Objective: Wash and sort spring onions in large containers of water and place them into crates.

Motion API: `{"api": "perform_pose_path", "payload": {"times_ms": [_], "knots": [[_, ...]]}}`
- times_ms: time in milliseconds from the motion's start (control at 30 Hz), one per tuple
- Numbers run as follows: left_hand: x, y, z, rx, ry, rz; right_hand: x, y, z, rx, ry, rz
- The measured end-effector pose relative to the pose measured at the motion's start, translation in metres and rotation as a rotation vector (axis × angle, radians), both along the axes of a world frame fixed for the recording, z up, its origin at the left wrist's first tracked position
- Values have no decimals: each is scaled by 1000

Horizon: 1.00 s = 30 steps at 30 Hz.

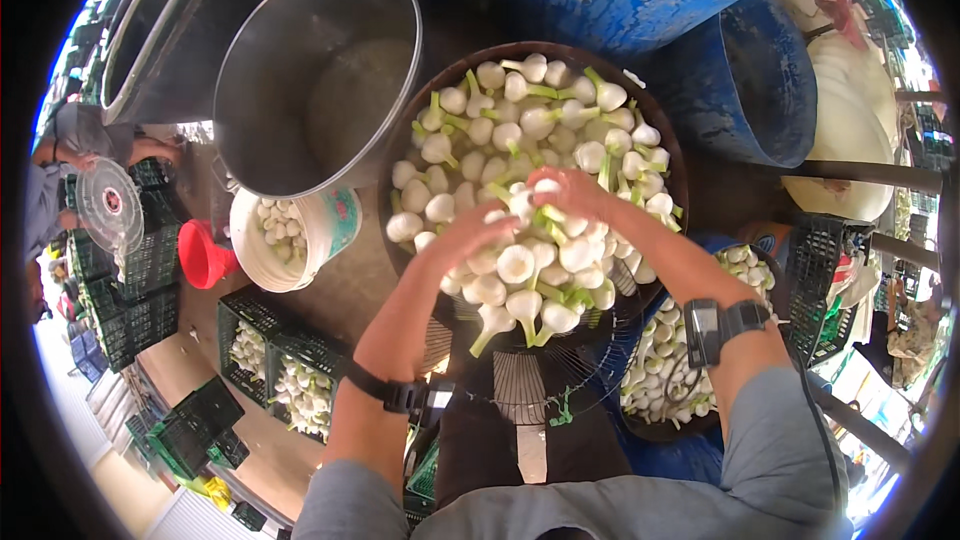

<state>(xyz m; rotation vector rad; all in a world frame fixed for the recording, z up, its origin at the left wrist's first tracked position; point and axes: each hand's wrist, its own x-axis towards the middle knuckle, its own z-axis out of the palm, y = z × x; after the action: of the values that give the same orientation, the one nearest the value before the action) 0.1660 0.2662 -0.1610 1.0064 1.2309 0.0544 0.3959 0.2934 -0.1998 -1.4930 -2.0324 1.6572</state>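
Observation:
A wide round dark tub [668, 140] in front of me holds many white garlic bulbs [515, 264] with short green stems; cloudy liquid shows between those at the back. Over the heap at its near side, my right hand [580, 193] has its fingers curled on a garlic bulb [546, 186]. My left hand [478, 236] lies palm down on the bulbs just left of it, fingers stretched out and partly hidden among them. Beneath the heap, a round wire basket [520, 390] juts out over my legs.
Left of the tub stand a large metal pot [400, 90], a white bucket [240, 240] with peeled bulbs, a red funnel-like vessel [205, 255] and dark crates [300, 340]. Blue barrels [700, 90] rise behind. More garlic fills a container [665, 370] at right. Another person [90, 140] works far left.

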Motion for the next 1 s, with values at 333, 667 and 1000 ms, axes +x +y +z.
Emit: {"api": "perform_pose_path", "payload": {"times_ms": [333, 667, 1000], "knots": [[-1, -109, 63, 819, 344, -186, -4, -167, 53, 330, 67, -319], [-21, -185, 112, 914, 457, -243, 4, -229, 87, 366, 233, -493], [-102, -136, -15, -6, 784, 484, 99, -176, -67, -940, 325, -1218]]}}
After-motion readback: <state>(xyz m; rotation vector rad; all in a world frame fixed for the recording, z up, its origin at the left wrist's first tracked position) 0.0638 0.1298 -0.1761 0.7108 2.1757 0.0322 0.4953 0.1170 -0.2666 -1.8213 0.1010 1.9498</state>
